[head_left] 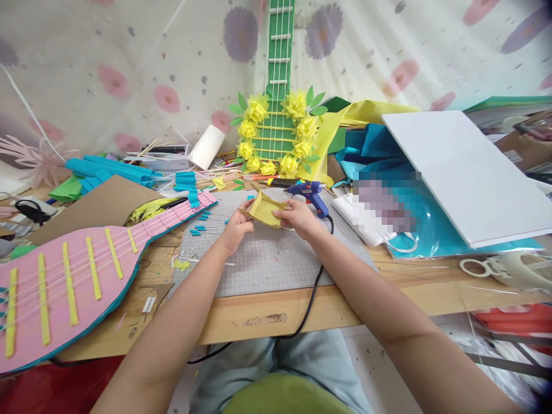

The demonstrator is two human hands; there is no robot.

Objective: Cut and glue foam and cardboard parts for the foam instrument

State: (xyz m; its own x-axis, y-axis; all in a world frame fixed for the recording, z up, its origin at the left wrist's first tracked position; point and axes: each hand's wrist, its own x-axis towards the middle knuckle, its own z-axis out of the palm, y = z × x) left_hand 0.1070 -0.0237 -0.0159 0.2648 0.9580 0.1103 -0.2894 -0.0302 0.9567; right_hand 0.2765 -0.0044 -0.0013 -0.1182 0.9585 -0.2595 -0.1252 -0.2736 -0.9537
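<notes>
Between my two hands I hold a small yellow folded piece [267, 208] with raised edges, like a shallow open box, above the grey cutting mat [276, 270]. My left hand [238, 227] is closed on its left edge. On its right edge, the fingers and thumb of my right hand [298, 217] pinch it. A blue glue gun [313, 194] lies just behind my right hand, its black cord running down over the table edge. Several thin pins with blue ends [200, 230] lie on the mat left of my hands.
A pink paper lute [77, 276] with yellow strips lies at the left. A green stringed instrument [276, 129] with yellow flowers stands at the back. To the right are a white power strip [360, 221], a white board [466, 172] and scissors [476, 268]. Blue paper rolls [112, 169] lie back left.
</notes>
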